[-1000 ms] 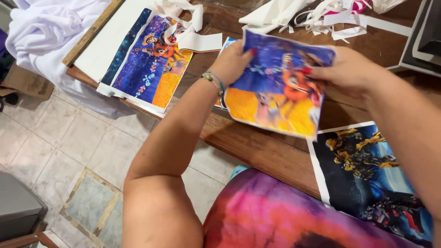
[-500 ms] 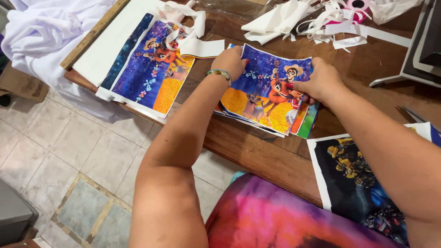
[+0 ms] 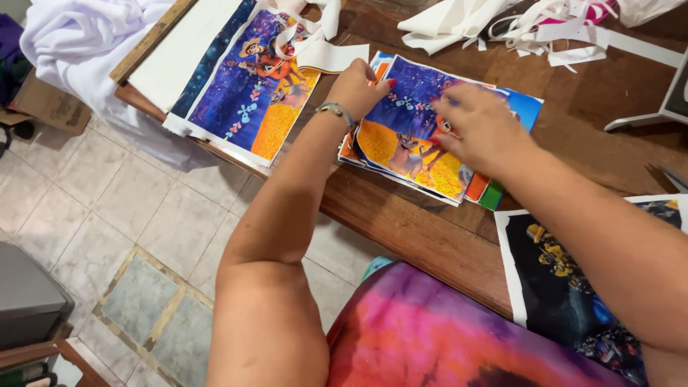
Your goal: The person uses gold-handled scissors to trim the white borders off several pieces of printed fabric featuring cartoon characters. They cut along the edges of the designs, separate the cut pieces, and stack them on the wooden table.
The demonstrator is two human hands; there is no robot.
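Note:
A stack of colourful printed sheets (image 3: 416,140), blue and orange on top, lies on the brown wooden table (image 3: 430,236). My left hand (image 3: 358,89) presses on the stack's upper left corner, fingers curled, a beaded bracelet on the wrist. My right hand (image 3: 484,129) lies flat on the right part of the top sheet, fingers spread and blurred. Neither hand lifts a sheet.
A similar blue and orange print (image 3: 251,86) lies to the left beside a white board (image 3: 179,61). A dark print (image 3: 573,287) sits at the table's near right edge. White paper scraps (image 3: 502,25) litter the far side. White cloth (image 3: 79,36) hangs over the tiled floor (image 3: 107,236).
The sheet that both hands held up in the air has come down onto the stack on the table. Both hands now rest on top of it.

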